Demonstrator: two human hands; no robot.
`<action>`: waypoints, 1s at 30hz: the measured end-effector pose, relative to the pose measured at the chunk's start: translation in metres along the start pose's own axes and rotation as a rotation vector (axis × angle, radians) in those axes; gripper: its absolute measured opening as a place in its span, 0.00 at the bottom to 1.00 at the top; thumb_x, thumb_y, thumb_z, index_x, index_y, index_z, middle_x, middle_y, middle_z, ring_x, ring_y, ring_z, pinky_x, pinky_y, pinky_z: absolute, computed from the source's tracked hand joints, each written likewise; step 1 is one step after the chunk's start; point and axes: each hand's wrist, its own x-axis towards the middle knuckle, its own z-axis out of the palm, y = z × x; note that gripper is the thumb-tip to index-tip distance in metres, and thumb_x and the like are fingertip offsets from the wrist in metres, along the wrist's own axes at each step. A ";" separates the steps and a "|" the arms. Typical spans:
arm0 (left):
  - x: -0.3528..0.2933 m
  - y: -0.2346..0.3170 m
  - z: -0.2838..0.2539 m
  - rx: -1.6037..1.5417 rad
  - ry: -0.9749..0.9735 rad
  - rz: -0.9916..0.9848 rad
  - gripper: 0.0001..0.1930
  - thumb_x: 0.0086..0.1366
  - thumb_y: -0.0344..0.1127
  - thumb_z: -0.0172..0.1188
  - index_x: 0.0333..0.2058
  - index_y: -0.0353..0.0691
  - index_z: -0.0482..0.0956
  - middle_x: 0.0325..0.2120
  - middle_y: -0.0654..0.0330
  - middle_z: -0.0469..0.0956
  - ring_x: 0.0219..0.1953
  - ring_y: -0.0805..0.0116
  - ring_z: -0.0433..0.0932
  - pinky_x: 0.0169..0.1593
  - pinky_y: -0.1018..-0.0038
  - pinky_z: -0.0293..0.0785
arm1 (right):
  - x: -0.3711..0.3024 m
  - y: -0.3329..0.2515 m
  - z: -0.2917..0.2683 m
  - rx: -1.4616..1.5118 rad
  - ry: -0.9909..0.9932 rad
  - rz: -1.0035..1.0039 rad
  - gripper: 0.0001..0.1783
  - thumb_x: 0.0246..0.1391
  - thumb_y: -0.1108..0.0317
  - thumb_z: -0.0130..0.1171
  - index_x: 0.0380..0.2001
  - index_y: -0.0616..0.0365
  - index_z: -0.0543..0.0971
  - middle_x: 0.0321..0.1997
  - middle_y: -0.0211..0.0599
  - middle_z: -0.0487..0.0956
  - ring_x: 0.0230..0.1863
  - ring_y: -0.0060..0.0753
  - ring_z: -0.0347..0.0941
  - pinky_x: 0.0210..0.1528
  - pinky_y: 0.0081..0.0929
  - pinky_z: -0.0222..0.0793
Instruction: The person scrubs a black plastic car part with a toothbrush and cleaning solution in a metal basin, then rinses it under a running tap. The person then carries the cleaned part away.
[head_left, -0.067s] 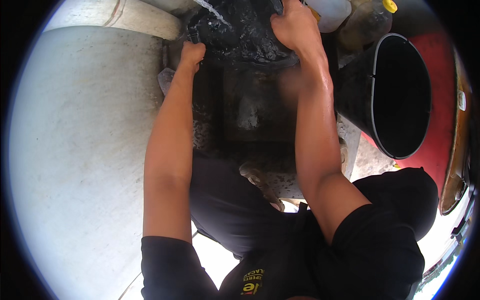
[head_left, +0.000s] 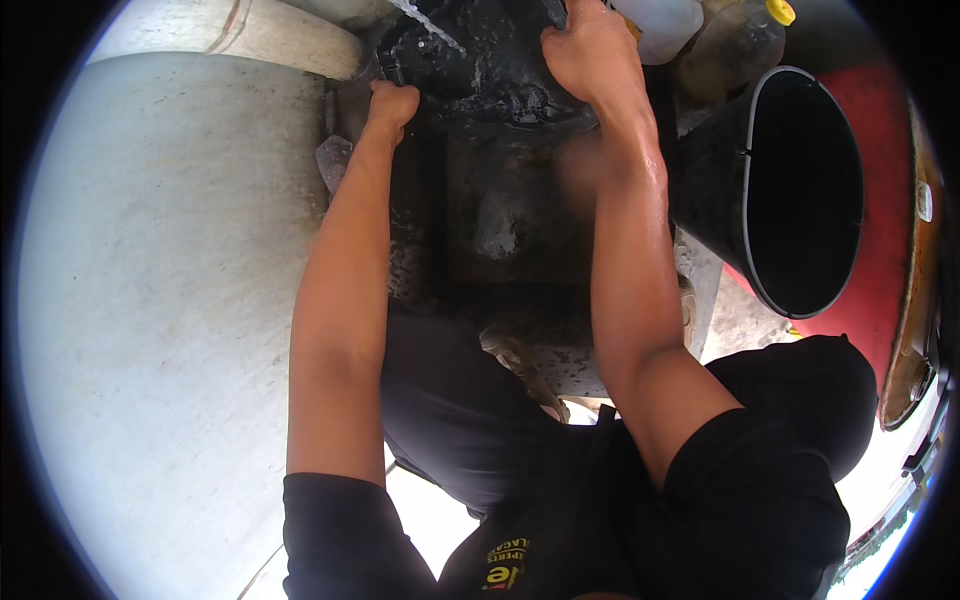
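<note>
Both my arms reach to the top of the view, toward a wet black tub-like container (head_left: 512, 108), partly cut off by the frame's upper edge. A thin stream of water (head_left: 432, 26) falls into it and the surface ripples. My left hand (head_left: 396, 106) is closed on a dark grip at its left side. On the right side, my right hand (head_left: 592, 58) holds the rim or handle, its fingertips partly out of sight. Below the container lies a wet dark surface (head_left: 500, 225).
A large whitish tank-like surface (head_left: 170, 270) fills the left, with a pale pipe (head_left: 270, 35) above it. On the right stand an open black bucket (head_left: 805, 190), a red drum (head_left: 885, 210) and a clear jug with a yellow cap (head_left: 735, 45). My foot (head_left: 515, 355) shows below.
My left hand has shifted slightly to the right, with the container's left grip moving along. My right hand stays almost where it was.
</note>
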 end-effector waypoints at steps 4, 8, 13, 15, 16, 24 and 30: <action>-0.051 0.060 0.053 0.297 -0.123 0.028 0.59 0.61 0.43 0.69 0.74 0.31 0.31 0.71 0.32 0.52 0.70 0.46 0.60 0.55 0.57 0.76 | -0.004 -0.003 -0.010 -0.083 0.071 0.067 0.23 0.53 0.73 0.58 0.53 0.67 0.78 0.47 0.67 0.81 0.54 0.69 0.77 0.56 0.53 0.73; -0.073 0.073 0.043 -0.001 -0.302 -0.047 0.66 0.61 0.41 0.71 0.72 0.30 0.17 0.71 0.33 0.53 0.71 0.46 0.61 0.60 0.58 0.75 | -0.012 -0.015 -0.006 -0.041 0.035 0.168 0.26 0.52 0.73 0.59 0.57 0.66 0.76 0.47 0.66 0.82 0.53 0.69 0.77 0.56 0.53 0.73; -0.046 0.054 0.016 -0.302 -0.050 -0.096 0.54 0.59 0.33 0.71 0.69 0.25 0.36 0.57 0.38 0.70 0.49 0.55 0.79 0.43 0.65 0.78 | -0.023 0.000 0.021 0.064 0.177 0.171 0.29 0.51 0.75 0.59 0.60 0.66 0.74 0.47 0.66 0.82 0.54 0.69 0.77 0.57 0.51 0.73; -0.056 0.063 0.037 -0.297 -0.121 -0.144 0.48 0.60 0.31 0.70 0.66 0.25 0.42 0.52 0.40 0.73 0.43 0.58 0.79 0.39 0.65 0.79 | -0.025 -0.011 0.019 0.100 0.135 0.247 0.30 0.51 0.75 0.59 0.61 0.66 0.73 0.49 0.66 0.81 0.55 0.69 0.77 0.58 0.50 0.73; -0.067 0.060 0.048 -0.463 -0.162 -0.149 0.45 0.58 0.30 0.70 0.66 0.25 0.49 0.48 0.43 0.74 0.38 0.62 0.78 0.35 0.65 0.77 | -0.027 -0.016 0.019 0.122 0.113 0.285 0.31 0.51 0.75 0.59 0.61 0.66 0.73 0.50 0.67 0.81 0.55 0.69 0.76 0.58 0.50 0.73; -0.040 0.064 0.023 -0.485 0.120 -0.087 0.26 0.61 0.41 0.72 0.50 0.30 0.72 0.37 0.55 0.79 0.32 0.66 0.75 0.28 0.68 0.68 | -0.034 -0.010 0.043 0.180 0.232 0.245 0.31 0.50 0.75 0.62 0.60 0.69 0.73 0.48 0.67 0.81 0.55 0.68 0.77 0.58 0.51 0.72; -0.022 0.052 0.022 -0.754 0.112 -0.177 0.19 0.66 0.37 0.67 0.52 0.35 0.75 0.39 0.55 0.82 0.33 0.61 0.80 0.29 0.62 0.74 | -0.040 -0.033 0.029 0.163 0.154 0.119 0.29 0.47 0.76 0.63 0.56 0.69 0.74 0.43 0.64 0.82 0.50 0.68 0.79 0.52 0.52 0.73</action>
